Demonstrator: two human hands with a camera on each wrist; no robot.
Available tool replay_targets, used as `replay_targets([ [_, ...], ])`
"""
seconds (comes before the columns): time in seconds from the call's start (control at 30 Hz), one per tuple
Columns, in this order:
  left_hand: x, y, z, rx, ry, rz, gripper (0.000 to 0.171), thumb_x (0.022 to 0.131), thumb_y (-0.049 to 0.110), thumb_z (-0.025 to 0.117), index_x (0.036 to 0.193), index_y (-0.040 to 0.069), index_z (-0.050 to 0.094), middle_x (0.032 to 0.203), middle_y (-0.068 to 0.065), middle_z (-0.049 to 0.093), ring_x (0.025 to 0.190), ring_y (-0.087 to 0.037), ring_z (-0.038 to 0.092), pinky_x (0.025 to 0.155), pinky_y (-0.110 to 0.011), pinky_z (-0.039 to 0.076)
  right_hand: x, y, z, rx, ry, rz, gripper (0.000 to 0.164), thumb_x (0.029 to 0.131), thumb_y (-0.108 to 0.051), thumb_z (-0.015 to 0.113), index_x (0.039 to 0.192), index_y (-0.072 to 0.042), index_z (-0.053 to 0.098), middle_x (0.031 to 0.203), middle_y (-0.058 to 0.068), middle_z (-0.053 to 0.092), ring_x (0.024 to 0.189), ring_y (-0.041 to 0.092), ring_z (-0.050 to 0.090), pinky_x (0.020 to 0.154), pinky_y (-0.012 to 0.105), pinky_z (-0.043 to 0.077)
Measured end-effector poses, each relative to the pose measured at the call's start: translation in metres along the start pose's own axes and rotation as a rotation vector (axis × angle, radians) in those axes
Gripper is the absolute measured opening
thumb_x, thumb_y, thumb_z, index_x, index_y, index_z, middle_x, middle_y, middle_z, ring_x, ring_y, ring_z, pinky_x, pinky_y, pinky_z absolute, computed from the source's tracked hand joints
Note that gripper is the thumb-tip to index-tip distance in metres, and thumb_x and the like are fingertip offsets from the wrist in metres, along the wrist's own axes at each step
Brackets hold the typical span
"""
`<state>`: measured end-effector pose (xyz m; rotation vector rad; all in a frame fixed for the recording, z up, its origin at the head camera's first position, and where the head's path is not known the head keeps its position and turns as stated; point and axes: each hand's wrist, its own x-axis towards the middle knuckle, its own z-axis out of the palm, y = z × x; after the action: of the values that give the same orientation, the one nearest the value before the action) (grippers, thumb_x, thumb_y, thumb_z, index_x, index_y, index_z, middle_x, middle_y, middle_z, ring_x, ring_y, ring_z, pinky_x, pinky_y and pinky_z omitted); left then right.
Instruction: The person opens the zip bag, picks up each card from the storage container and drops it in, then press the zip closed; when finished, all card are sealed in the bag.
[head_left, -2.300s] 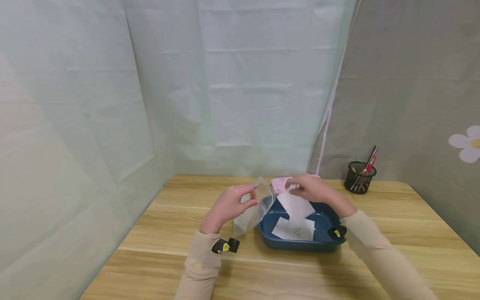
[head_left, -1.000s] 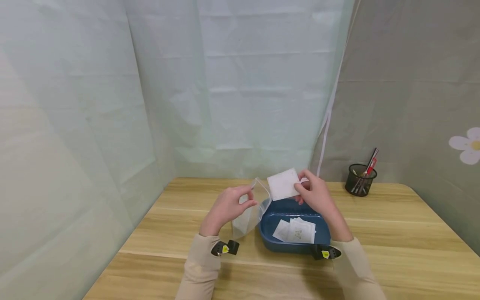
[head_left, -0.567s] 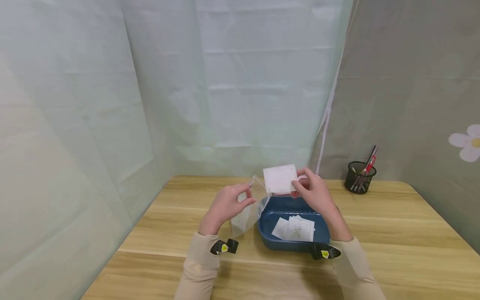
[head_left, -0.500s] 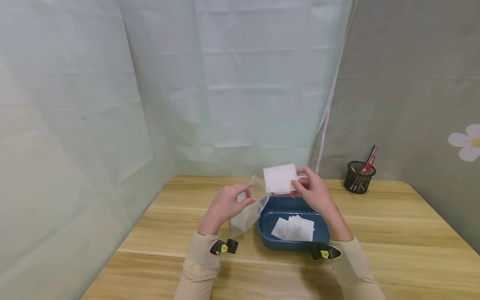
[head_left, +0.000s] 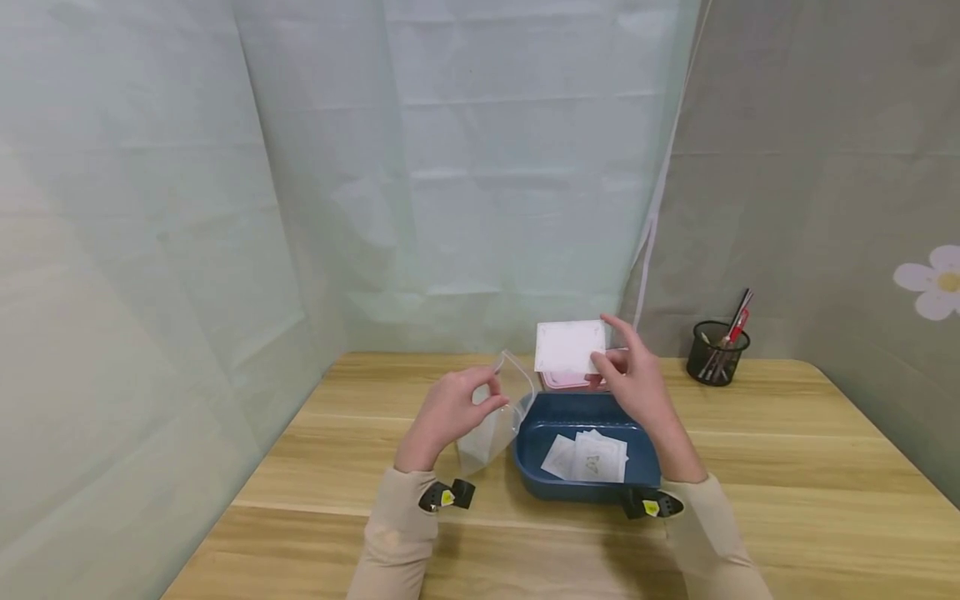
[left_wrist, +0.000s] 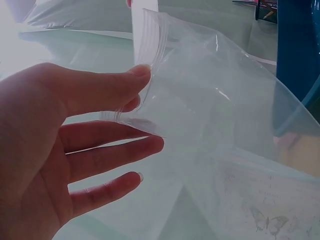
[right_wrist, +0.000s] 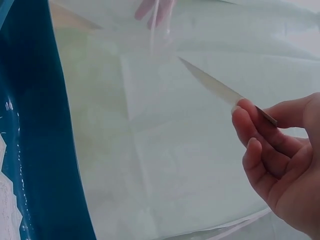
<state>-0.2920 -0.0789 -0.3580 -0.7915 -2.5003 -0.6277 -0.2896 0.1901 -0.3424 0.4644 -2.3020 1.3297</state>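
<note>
My left hand (head_left: 453,408) pinches the rim of a clear zip bag (head_left: 487,437) between thumb and fingers, and the bag's mouth gapes towards the right. In the left wrist view a pale card with a butterfly print (left_wrist: 267,220) shows in or through the bag; I cannot tell which. My right hand (head_left: 630,375) pinches a white card with a printed border (head_left: 570,346) by its right edge, apart from the bag and above the far rim of a blue tray (head_left: 592,493). Several white cards (head_left: 600,458) lie overlapping in the tray, the top one bearing a butterfly.
Behind the tray is a flat pink object (head_left: 562,380), partly hidden by the held card. A black mesh pen cup (head_left: 716,358) with pens stands at the back right of the wooden table (head_left: 330,492). Fabric curtains (head_left: 517,167) hang behind and at both sides.
My right hand has risen from over the tray with a white card and brought it near the bag's mouth. Since then the card has levelled and shifted slightly right. My left hand stays nearly still.
</note>
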Motion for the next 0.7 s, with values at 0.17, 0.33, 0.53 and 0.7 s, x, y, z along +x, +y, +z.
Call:
replay_targets([
  [0.17,0.001,0.000,0.000,0.005,-0.007,0.002,0.017,0.083,0.026,0.077,0.081,0.018,0.062,0.092,0.000,0.072,0.059,-0.009,0.043,0.058,-0.021,0.035,-0.002,-0.005,-0.001,0.014,0.024,-0.016,0.053,0.096,-0.009,0.059,0.144,-0.013,0.038,0.080,0.018,0.071,0.063,0.010,0.065,0.063,0.020,0.051],
  [0.33,0.000,-0.001,0.001,0.003,-0.008,0.000,0.017,0.083,0.026,0.077,0.081,0.018,0.062,0.101,-0.002,0.074,0.057,-0.008,0.040,0.057,-0.021,0.033,-0.004,-0.010,0.005,0.012,-0.015,-0.058,0.050,0.092,-0.006,0.062,0.139,-0.010,0.045,0.080,0.016,0.071,0.061,0.009,0.063,0.060,0.020,0.050],
  [0.53,-0.001,0.001,0.003,0.006,-0.006,-0.006,0.017,0.083,0.026,0.076,0.080,0.018,0.061,0.105,-0.003,0.073,0.060,-0.009,0.045,0.058,-0.021,0.035,-0.006,-0.011,0.014,-0.020,-0.074,-0.113,0.045,0.089,-0.001,0.062,0.133,-0.008,0.051,0.070,0.009,0.067,0.057,0.011,0.060,0.057,0.020,0.048],
  [0.7,0.000,0.004,0.005,0.000,0.001,0.014,0.019,0.083,0.026,0.076,0.079,0.018,0.060,0.102,-0.003,0.072,0.068,-0.013,0.052,0.062,-0.022,0.039,-0.007,-0.011,0.016,-0.049,-0.122,-0.085,0.037,0.089,-0.002,0.063,0.125,-0.007,0.058,0.074,0.006,0.065,0.062,0.012,0.054,0.059,0.021,0.045],
])
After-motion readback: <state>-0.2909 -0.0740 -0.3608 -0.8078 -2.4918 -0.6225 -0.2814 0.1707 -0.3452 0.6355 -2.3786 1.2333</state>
